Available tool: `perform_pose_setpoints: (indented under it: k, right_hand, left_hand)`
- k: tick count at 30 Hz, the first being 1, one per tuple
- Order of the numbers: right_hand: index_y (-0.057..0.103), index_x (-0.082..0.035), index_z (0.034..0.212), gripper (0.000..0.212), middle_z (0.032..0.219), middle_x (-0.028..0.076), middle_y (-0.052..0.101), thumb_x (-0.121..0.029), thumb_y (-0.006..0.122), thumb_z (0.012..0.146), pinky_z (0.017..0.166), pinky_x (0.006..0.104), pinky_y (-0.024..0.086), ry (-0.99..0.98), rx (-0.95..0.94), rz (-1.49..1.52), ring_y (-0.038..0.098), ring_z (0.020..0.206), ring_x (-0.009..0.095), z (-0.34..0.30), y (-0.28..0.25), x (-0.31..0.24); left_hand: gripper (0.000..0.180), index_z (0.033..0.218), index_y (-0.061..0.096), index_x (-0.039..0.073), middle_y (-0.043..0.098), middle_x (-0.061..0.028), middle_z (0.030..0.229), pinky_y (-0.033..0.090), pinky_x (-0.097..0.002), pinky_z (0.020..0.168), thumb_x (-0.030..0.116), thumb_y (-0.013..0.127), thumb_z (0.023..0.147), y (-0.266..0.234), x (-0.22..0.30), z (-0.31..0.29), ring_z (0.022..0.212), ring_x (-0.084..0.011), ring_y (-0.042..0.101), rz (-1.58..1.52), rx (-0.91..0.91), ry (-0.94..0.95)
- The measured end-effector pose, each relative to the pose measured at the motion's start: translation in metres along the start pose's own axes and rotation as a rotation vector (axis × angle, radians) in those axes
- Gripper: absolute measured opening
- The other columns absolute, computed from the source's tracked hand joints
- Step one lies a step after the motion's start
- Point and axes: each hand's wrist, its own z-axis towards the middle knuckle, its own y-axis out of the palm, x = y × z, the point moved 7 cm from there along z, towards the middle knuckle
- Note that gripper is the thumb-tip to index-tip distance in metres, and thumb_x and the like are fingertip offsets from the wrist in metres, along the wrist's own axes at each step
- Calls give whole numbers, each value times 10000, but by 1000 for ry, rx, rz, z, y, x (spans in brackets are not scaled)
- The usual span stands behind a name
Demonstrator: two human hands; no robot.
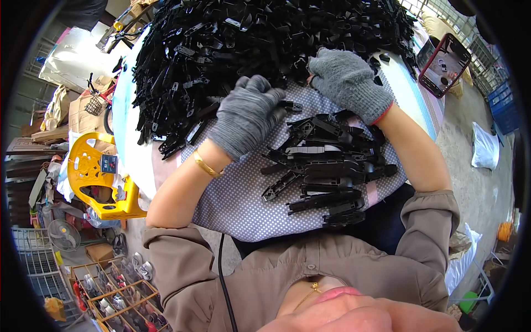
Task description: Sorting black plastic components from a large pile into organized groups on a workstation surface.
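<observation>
A grey knitted glove covers my left hand (247,117), which is closed at the near edge of a big heap of black plastic parts (221,44). From between its thumb and fingers a slim black plastic part (291,105) sticks out to the right. My right hand (348,83), also gloved in grey, reaches against the heap's front with its fingers curled; what they hold, if anything, is hidden. Nearer to me lies a smaller pile of long black plastic parts (332,166), loosely lined up on the dotted tablecloth (232,205).
A phone (444,65) stands at the table's right edge. To the left is a yellow plastic chair (99,177). A shoe rack (124,299) and a fan (63,234) stand at the lower left. White sacks (485,146) and a blue crate (504,108) are on the right.
</observation>
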Motion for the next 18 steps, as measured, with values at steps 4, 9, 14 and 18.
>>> perform_pose_setpoints:
  k: [4, 9, 14, 18]
  right_hand:
    - [615, -43, 840, 191, 829, 119, 581, -219, 627, 768, 756, 361, 484, -50, -36, -92, 586, 812, 277, -3, 2, -5]
    - [611, -29, 958, 178, 842, 63, 600, -101, 585, 797, 767, 297, 482, 188, -281, 411, 595, 817, 177, -10, -2, -2]
    - [583, -17, 1098, 299, 844, 30, 599, -158, 588, 834, 752, 268, 484, 247, -160, 1204, 588, 785, 121, -15, -4, -4]
    - [611, -9, 1020, 285, 803, 43, 611, -237, 604, 849, 668, 254, 500, 239, -208, 1246, 595, 721, 109, -15, -7, -8]
  left_hand:
    - [302, 1074, 592, 74, 588, -93, 980, 484, -346, 823, 211, 627, 807, 8, 3, -6, 969, -238, 555, 159, -97, -18]
    - [399, 1147, 522, 64, 615, -74, 884, 514, -267, 689, 132, 671, 782, 10, -16, -10, 826, -150, 603, -519, -164, -305]
    - [423, 1217, 493, 43, 604, -25, 777, 480, -184, 576, 184, 628, 842, 18, -6, -13, 680, -62, 577, -1147, -306, -382]
    - [388, 1209, 530, 43, 584, 5, 749, 452, -163, 536, 246, 579, 882, 16, -3, -15, 631, -39, 546, -1069, -207, -313]
